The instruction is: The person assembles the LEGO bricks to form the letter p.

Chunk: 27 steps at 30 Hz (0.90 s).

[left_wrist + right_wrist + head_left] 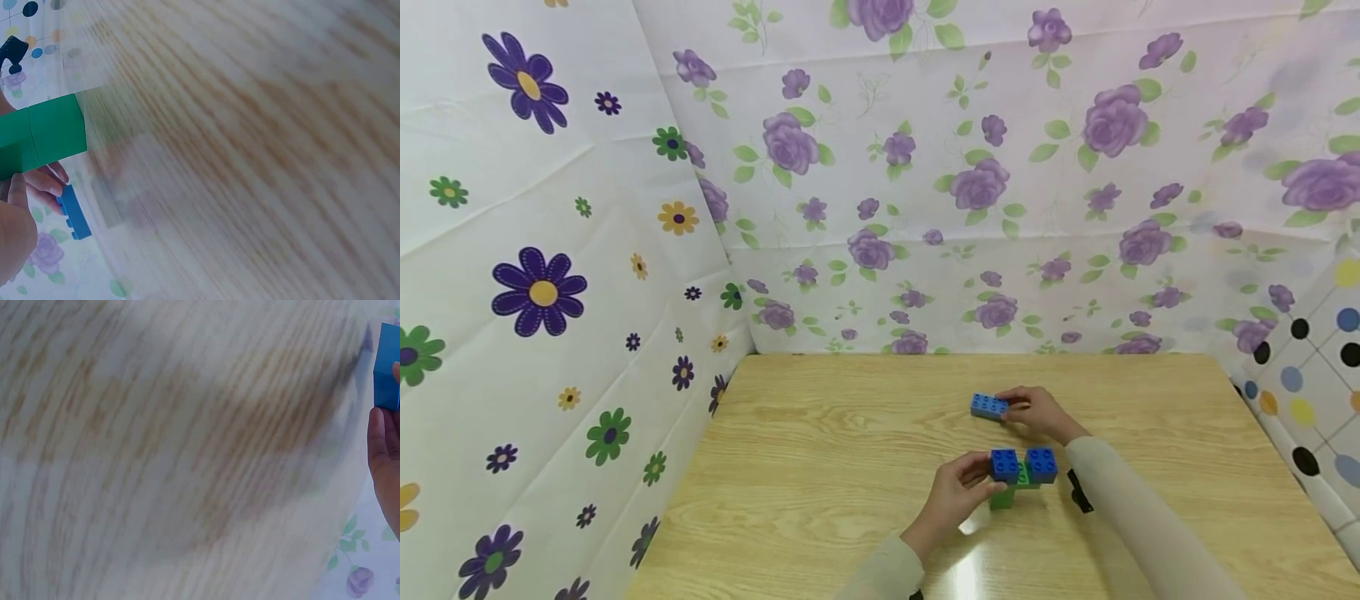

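Note:
My left hand (pixel 957 493) grips a small build of toy building blocks from its left side, near the front of the table. On top of that build sit two dark blue blocks (pixel 1041 465), side by side with a gap between them. Green blocks (pixel 1002 498) form the part below; in the left wrist view their smooth green sides (pixel 56 128) stand on the table. Farther back, my right hand (pixel 1036 413) pinches the right end of a lighter blue eight-stud block (pixel 988 406). That blue block (pixel 386 369) shows at the right edge of the right wrist view.
The wooden table (pixel 820 467) reaches back to a flowered cloth wall (pixel 880 200). Another patterned cloth (pixel 542 400) hangs along the left side, and a dotted one (pixel 1307 408) along the right. A black strap (pixel 1079 492) shows at the right sleeve.

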Available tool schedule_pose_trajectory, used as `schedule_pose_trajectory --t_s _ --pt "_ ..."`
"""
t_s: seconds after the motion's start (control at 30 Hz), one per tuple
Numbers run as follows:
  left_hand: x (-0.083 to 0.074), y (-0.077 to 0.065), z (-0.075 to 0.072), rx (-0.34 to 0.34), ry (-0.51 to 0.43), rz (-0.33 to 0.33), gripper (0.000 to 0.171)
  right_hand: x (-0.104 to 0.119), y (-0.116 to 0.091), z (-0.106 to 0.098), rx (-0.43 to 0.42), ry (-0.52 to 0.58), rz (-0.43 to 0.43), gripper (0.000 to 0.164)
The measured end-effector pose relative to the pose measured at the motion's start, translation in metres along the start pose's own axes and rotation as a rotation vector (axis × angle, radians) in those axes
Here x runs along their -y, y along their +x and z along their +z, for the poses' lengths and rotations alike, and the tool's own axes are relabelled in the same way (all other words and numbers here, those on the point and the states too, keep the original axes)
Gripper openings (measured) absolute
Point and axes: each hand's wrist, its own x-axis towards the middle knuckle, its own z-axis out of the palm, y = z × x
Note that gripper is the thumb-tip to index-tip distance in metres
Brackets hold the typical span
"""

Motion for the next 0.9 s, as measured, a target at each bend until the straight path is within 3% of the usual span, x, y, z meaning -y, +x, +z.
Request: schedule_pose_trajectory --t_s 0.27,0.9 --pt "0.001 0.0 -0.001 0.006 0.014 0.024 0.036 0.002 -0.002 -0.01 0.036 0.019 -0.062 0.039" --pt "0.002 0.0 0.0 0.008 0.006 0.024 0.037 0.038 -0.029 -0.037 0.078 -0.04 -0.188 0.039"
